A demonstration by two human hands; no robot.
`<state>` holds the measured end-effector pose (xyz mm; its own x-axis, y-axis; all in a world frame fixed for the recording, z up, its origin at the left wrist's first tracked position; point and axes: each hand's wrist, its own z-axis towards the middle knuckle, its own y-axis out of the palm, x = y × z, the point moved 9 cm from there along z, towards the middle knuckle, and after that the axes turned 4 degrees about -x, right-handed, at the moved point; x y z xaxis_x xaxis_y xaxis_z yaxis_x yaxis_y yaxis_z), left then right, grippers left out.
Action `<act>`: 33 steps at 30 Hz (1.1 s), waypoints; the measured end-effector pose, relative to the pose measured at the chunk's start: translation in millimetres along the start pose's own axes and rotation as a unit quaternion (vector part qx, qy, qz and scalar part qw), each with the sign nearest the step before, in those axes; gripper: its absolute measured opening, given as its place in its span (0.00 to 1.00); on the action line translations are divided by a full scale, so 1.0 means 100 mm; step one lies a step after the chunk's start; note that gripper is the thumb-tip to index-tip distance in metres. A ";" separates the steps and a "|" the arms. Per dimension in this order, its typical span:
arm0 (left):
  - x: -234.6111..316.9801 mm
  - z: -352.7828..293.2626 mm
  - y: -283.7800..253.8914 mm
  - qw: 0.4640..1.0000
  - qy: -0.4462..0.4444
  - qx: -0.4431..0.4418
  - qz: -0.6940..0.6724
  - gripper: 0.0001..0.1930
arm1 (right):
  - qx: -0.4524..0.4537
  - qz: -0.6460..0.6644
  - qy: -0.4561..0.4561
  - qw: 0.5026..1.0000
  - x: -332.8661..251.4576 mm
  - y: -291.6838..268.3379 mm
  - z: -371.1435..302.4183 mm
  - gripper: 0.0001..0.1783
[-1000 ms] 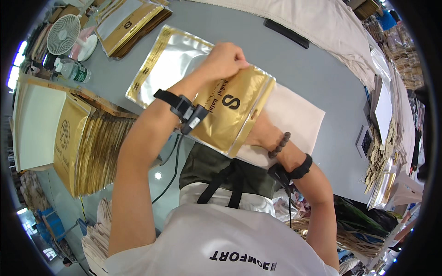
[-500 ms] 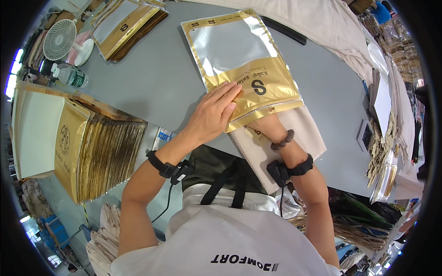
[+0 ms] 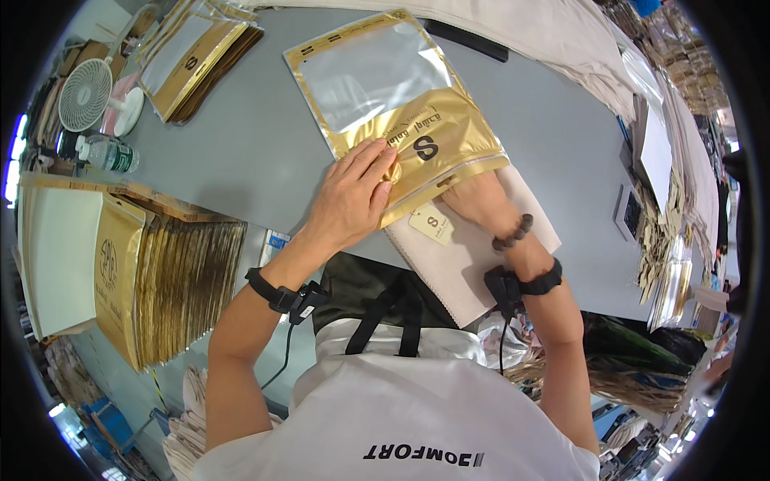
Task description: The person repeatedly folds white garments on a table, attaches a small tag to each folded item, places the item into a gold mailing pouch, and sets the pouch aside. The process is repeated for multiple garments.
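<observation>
A gold packaging bag [image 3: 451, 132] with a large clear window lies on the grey table, its opening toward me. My left hand [image 3: 346, 192] rests on the bag's left side near the opening, fingers stretched out. The fingers of my right hand [image 3: 479, 200] are hidden inside the opening, so their grip cannot be seen. Beneath that hand is a folded beige cloth [image 3: 457, 276] with a finely scalloped edge, partly under the bag. A small cream hang tag [image 3: 433, 224] lies on the cloth.
A box [image 3: 60, 248] packed with gold bags [image 3: 176, 280] stands at the left. More bags [image 3: 192, 68] are stacked at the far left, near a white fan [image 3: 85, 94] and a water bottle [image 3: 108, 153]. Beige fabric [image 3: 553, 40] runs along the far edge. A black bar [image 3: 465, 40] lies beyond the bag.
My right hand has shifted slightly right at the bag's opening, and more of the hang tag now shows. Everything on the table appears shifted a little left in the view.
</observation>
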<state>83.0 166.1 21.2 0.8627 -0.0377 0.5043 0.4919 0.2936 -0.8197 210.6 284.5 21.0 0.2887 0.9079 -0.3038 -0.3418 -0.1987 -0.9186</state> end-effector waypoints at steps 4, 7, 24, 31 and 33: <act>0.00 -0.02 -0.03 1.000 -0.003 0.012 -0.005 0.25 | -0.078 0.032 -0.016 0.996 -0.28 -0.39 -0.60 0.21; -0.01 -0.09 -0.16 0.997 -0.003 0.071 -0.041 0.22 | -0.125 0.090 -0.048 0.987 -0.54 -0.69 -1.23 0.33; 0.65 -0.62 0.17 0.997 0.074 0.009 0.003 0.09 | 0.021 0.124 0.019 0.992 -0.49 -0.70 -1.35 0.35; 0.65 -0.42 0.25 0.998 0.023 -0.008 -0.060 0.14 | -0.016 -0.140 0.058 0.988 -0.62 -0.53 -1.28 0.32; 0.67 -0.39 0.25 0.998 0.040 -0.003 -0.044 0.14 | 0.016 -0.099 0.066 0.993 -0.59 -0.54 -1.25 0.33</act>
<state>157.1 133.9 24.0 0.8225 -0.1389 0.5515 0.5668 0.2804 -0.7747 323.9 195.2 56.7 0.4677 0.8709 -0.1512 -0.2936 -0.0083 -0.9559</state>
